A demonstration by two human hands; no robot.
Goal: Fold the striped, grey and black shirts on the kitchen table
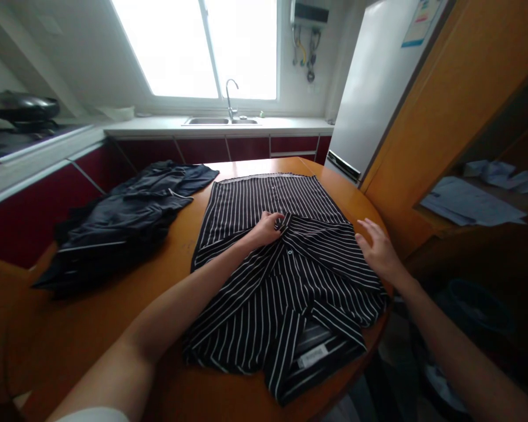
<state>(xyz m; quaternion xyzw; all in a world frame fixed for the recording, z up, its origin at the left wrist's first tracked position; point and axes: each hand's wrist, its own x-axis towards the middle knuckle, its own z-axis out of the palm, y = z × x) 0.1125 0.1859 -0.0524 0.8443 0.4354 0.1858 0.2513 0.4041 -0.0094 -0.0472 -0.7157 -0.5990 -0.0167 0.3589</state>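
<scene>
A black shirt with white stripes (246, 305) lies front up on the round wooden table, its collar toward me and its hem at the far side. Both sleeves are laid inward across the front. My left hand (266, 228) pinches a sleeve's cuff near the button line at the shirt's middle. Over the shirt's right edge, my right hand (377, 249) has its fingers apart and nothing in them. Whether its fingertips touch the cloth I cannot tell. A pale label shows inside the collar.
Dark folded clothes (127, 217) lie in a heap on the left of the wooden table (176, 258). Beyond stand a counter with a sink (209, 121), a stove with a black pan (20, 106), and a fridge (374, 82). A wooden cabinet with papers (470, 202) borders the right side.
</scene>
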